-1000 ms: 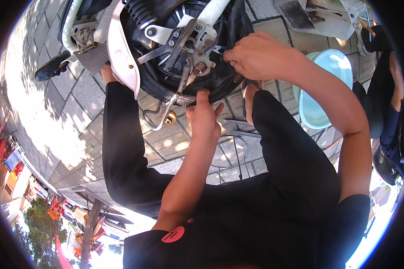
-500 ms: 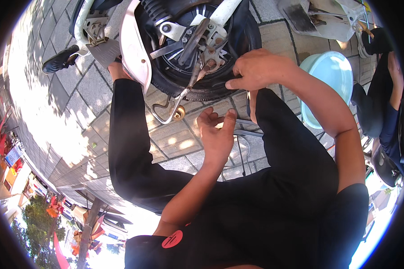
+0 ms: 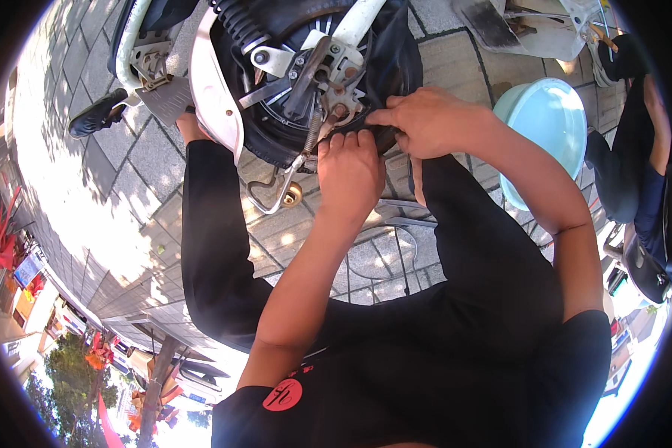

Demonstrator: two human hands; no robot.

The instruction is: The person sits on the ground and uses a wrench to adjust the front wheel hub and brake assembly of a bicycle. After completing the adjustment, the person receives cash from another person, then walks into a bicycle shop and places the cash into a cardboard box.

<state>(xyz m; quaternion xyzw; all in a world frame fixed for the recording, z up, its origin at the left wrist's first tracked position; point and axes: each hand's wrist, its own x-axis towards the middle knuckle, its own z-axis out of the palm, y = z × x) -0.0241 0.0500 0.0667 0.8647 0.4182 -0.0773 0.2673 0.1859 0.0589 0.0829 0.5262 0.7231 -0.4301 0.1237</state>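
Note:
A scooter wheel with a black tyre (image 3: 405, 67) lies between my knees, its hub (image 3: 302, 101) and brake parts facing up. My left hand (image 3: 351, 170) is closed over the tyre's near edge, fingertips curled onto its side. Just right of it, my right hand (image 3: 439, 119) grips the tyre's right side, its index finger reaching in toward the rim and its thumb lower down. The undersides of both hands are hidden. A coil spring (image 3: 312, 138) runs from the brake parts to a bent metal rod (image 3: 265, 205), beside a brass-coloured round piece (image 3: 293, 196).
A pale blue basin (image 3: 549, 131) stands to the right, close to my right forearm. White bodywork (image 3: 215, 97) and a shock absorber (image 3: 239, 26) border the wheel. Metal bars (image 3: 407, 213) lie on the paving by my right foot. Another person (image 3: 649, 164) sits at the far right.
My left hand has moved up and forward from above the paving onto the tyre's near edge. My right hand has shifted slightly left, its index finger now stretched toward the rim.

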